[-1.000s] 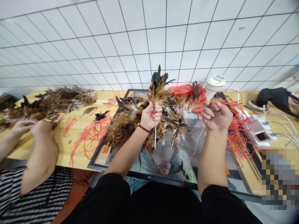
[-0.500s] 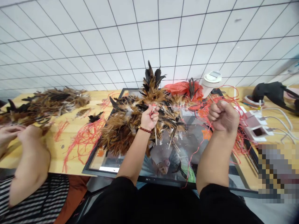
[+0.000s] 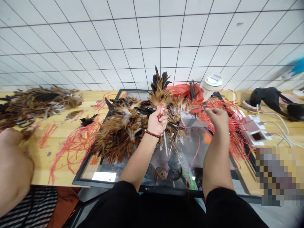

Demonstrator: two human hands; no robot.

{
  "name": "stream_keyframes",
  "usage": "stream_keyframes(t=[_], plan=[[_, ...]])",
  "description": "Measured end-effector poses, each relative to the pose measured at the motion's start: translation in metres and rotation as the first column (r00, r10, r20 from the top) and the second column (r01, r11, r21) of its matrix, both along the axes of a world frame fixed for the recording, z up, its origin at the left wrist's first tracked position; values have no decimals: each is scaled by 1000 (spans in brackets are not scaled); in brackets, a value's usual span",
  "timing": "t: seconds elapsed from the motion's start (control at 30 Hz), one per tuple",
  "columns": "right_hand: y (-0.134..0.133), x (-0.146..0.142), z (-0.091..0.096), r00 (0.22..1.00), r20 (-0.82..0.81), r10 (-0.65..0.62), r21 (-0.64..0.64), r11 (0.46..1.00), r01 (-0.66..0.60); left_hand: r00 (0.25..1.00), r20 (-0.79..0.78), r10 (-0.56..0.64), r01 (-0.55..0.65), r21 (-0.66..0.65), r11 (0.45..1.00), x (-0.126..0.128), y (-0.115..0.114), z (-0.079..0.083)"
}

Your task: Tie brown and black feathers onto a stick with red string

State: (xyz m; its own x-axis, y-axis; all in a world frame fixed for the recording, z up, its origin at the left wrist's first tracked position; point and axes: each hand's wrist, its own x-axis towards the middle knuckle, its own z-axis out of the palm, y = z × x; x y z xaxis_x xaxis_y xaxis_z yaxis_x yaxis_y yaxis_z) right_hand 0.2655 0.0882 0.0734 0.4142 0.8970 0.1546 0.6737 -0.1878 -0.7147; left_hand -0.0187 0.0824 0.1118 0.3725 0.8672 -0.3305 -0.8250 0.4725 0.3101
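Note:
My left hand (image 3: 156, 122) is closed around a thin stick (image 3: 164, 144) topped with a tuft of brown and black feathers (image 3: 159, 87), held upright above a glass-topped frame (image 3: 133, 177). Red string is wound where the fingers grip. My right hand (image 3: 217, 118) reaches forward into the tangle of red strings (image 3: 228, 126), fingers extended and slightly blurred; whether it pinches a strand I cannot make out. A large heap of brown feathers (image 3: 118, 133) lies just left of my left hand.
Another person's arm (image 3: 13, 171) in a striped top works at the left beside a second feather pile (image 3: 40, 101). A white lidded cup (image 3: 211, 84), red bag (image 3: 182, 90), power strip with chargers (image 3: 257, 131) and a black device (image 3: 270, 96) stand on the wooden table (image 3: 59, 161).
My right hand has gone from a fist pulling string taut to reaching forward into the red strings. My left hand holds the feathered stick steady. The neighbour's arm has moved lower left.

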Motion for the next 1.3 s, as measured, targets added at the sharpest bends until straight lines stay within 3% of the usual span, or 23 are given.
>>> stream_keyframes(t=[0.13, 0.23, 0.3, 0.37, 0.47, 0.5, 0.57, 0.63, 0.7, 0.8, 0.93, 1.17, 1.3], plan=[[54, -44, -24, 983, 181, 9, -316, 947, 49, 999, 38, -19, 20, -5, 1000, -1, -3, 0], [68, -54, -31, 975, 224, 6, -406, 910, 88, 994, 90, -55, 57, -20, 998, -2, -4, 0], [67, -49, -31, 975, 220, -27, -364, 925, 108, 992, 111, -65, 69, -29, 997, -2, -5, 0], [58, -42, -24, 978, 193, -85, -243, 961, 131, 994, 102, -43, 47, -39, 998, -1, -5, -1], [34, -49, -1, 992, -98, -77, 69, 994, 84, 998, 60, 12, -8, -54, 999, 3, -4, -2], [24, -58, 9, 964, -265, 13, 168, 985, 33, 999, 48, 19, -17, -53, 998, 5, -4, -1], [5, -83, 30, 773, -571, 275, 281, 951, -131, 999, 26, 20, -19, -47, 999, 8, -4, -1], [-10, -111, 47, 540, -707, 456, 308, 887, -345, 1000, 7, 15, -15, -49, 999, 11, -5, 1], [-17, -134, 54, 432, -738, 519, 323, 833, -450, 1000, -14, 16, -17, -62, 998, 13, -7, 3], [-15, -152, 48, 497, -699, 515, 325, 847, -420, 999, -50, 21, -24, -49, 999, 16, -9, 4], [-5, -152, 34, 597, -656, 462, 304, 885, -352, 990, -138, 17, -11, 39, 999, 18, -12, 3], [-5, -145, 35, 588, -658, 470, 300, 880, -368, 953, -296, 69, 6, 246, 969, 23, -20, 6], [-6, -146, 38, 580, -658, 480, 351, 877, -328, 932, -343, 115, -10, 294, 956, 21, -22, 10]])
